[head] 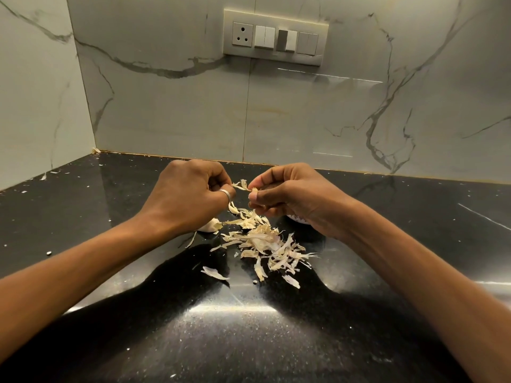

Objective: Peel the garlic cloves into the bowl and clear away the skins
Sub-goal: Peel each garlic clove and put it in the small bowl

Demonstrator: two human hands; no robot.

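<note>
Strip of pale papery garlic skin (242, 185) pinched between left hand (188, 197) and right hand (293, 200), both closed on it, at 12 o'clock of skin heap (265, 241) on black worktop (249, 327). Probably light, brittle; grip near root.

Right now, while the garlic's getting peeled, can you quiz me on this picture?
1. What do the left hand and right hand pinch between them?
2. Which hand wears the silver ring? A left, B right.
3. True or false: the pale papery garlic skins lie heaped on the glossy black countertop.
Key: 1 a thin strip of garlic skin; 2 A; 3 true.
</note>
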